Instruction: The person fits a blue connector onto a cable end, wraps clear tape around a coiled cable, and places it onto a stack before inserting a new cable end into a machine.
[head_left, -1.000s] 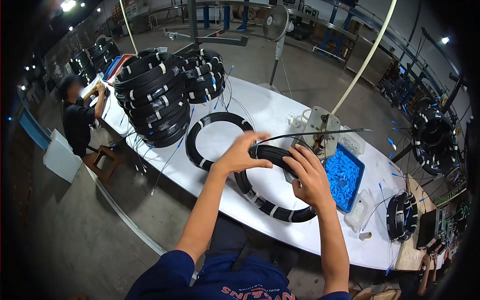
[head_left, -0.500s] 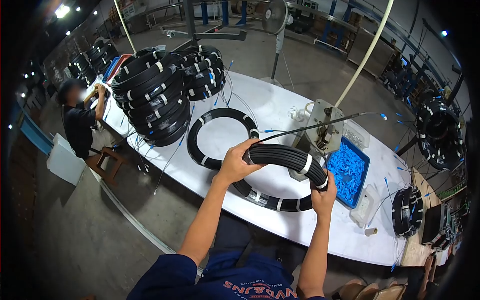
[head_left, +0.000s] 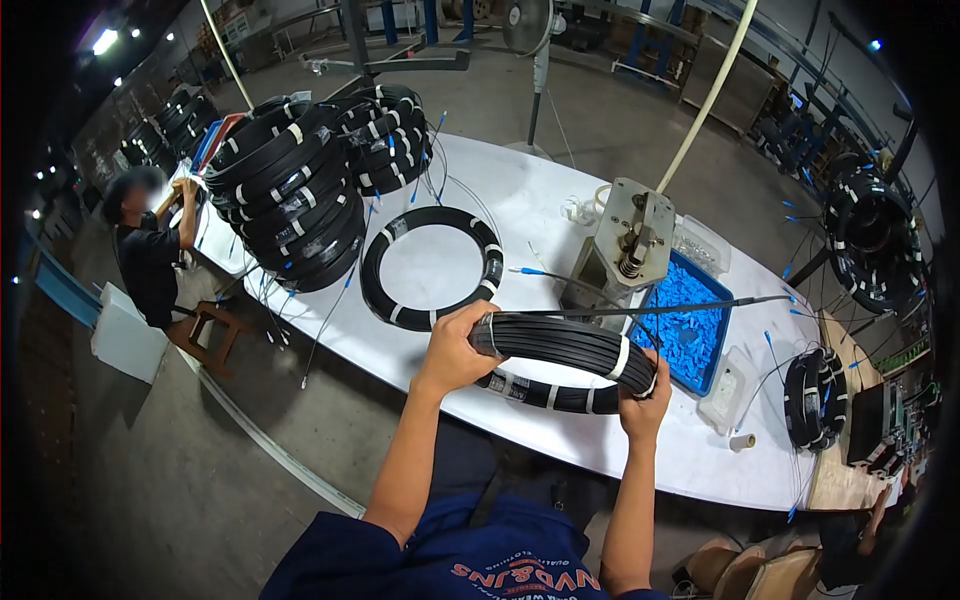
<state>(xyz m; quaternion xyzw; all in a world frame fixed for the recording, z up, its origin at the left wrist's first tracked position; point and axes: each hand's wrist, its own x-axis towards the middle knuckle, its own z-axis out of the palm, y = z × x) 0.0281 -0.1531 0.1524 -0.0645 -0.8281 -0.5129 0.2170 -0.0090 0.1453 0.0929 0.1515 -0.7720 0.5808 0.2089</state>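
A coil of black cable [head_left: 560, 340], bound with white tape bands, is held up and tilted above the front of the white table. My left hand [head_left: 452, 348] grips its left end, while the fingers of my right hand [head_left: 645, 398] are wrapped round its right end. One loose cable end stretches rightward over the coil, and a blue-tipped end [head_left: 530, 271] points left behind it. The lower part of the coil [head_left: 548, 394] shows between my hands. Just beyond my left hand, another taped coil [head_left: 373, 268] lies flat on the table.
Tall stacks of cable coils [head_left: 285, 200] stand at the left. A metal press [head_left: 632, 235] is behind my hands, beside a blue tray [head_left: 719, 350] of small blue parts. A small coil [head_left: 808, 400] lies at the right. Another person [head_left: 150, 255] sits at the far left.
The held coil has tilted and dropped slightly, with my left hand lower. Its loose cable end has swung down to the right. The view has shifted a little.
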